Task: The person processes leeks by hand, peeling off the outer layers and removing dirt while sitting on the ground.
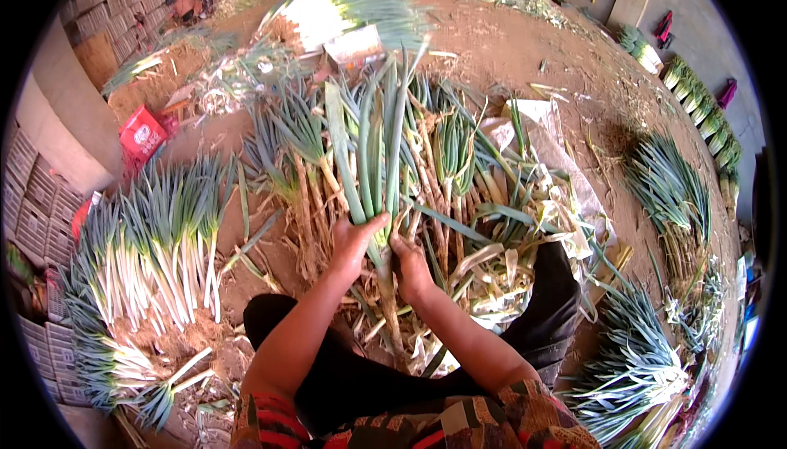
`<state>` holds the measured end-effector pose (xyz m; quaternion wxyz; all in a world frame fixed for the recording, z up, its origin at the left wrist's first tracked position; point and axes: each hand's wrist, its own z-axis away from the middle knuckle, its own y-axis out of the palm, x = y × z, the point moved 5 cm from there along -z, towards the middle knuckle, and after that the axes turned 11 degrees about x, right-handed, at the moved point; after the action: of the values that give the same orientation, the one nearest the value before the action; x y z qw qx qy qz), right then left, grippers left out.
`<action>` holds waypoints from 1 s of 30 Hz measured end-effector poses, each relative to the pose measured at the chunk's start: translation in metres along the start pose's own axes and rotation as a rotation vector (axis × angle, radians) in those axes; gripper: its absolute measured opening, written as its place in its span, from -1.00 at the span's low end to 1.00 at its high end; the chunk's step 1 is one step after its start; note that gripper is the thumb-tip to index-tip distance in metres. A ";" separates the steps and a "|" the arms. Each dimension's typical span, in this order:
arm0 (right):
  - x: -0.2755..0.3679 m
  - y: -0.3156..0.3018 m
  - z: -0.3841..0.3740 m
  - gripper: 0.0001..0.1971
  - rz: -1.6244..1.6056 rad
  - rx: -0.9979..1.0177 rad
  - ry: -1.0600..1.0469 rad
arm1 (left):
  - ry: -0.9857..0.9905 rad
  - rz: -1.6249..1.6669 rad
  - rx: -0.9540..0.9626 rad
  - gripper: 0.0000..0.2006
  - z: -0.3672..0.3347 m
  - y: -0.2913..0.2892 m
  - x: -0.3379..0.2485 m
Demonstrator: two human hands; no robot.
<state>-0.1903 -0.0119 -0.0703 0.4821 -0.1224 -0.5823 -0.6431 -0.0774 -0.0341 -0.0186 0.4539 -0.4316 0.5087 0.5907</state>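
Upright between my knees stands a large green onion (375,178), its green leaves fanning upward and its brownish stalk pointing down toward me. My left hand (354,246) is wrapped round it where the leaves meet the stalk. Just to the right and slightly lower, my right hand (411,268) is closed on the same spot, thumb upward; whether it also pinches a loose outer leaf is hard to tell. Behind my hands lie unpeeled green onions (307,203) with dry, brown skins. Loose peelings (484,277) are heaped to the right of my right hand.
Cleaned onions with white stalks (164,260) lie in rows at my left. More bundles (631,359) rest at the right, and a big pile (352,6) lies at the back. A red box (142,133) stands by a pillar; stacked crates (33,203) line the left edge.
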 end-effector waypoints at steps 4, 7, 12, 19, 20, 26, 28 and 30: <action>0.005 0.016 0.006 -0.77 -0.254 -0.079 0.111 | -0.107 0.079 -0.063 -0.59 0.000 -0.011 0.002; -0.006 -0.002 -0.002 -0.79 -0.237 -0.234 0.203 | -0.031 0.089 -0.133 -0.59 0.001 -0.019 0.004; -0.019 -0.014 -0.011 -0.79 -0.233 -0.251 0.188 | -0.020 0.123 -0.040 -0.65 0.013 -0.012 -0.002; -0.031 -0.038 -0.028 -0.79 -0.140 -0.264 0.247 | 0.142 0.132 -0.046 -0.75 0.014 -0.011 0.010; -0.030 -0.036 -0.023 -0.79 -0.182 -0.260 0.294 | 0.045 0.050 -0.142 -0.67 0.024 -0.005 -0.004; -0.039 -0.070 -0.027 -0.78 -0.306 0.063 0.367 | -0.222 -0.200 0.219 -0.47 0.016 0.007 -0.002; -0.015 -0.034 -0.009 -0.78 -0.416 0.112 0.423 | -0.371 -0.231 0.284 -0.39 0.016 0.004 0.003; -0.014 -0.023 -0.006 -0.77 -0.411 0.149 0.405 | -0.379 -0.210 0.261 -0.35 0.010 -0.006 0.004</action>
<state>-0.1983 -0.0134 -0.0964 0.4558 0.1649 -0.5324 -0.6940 -0.0727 -0.0231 -0.0231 0.6520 -0.3014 0.4388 0.5399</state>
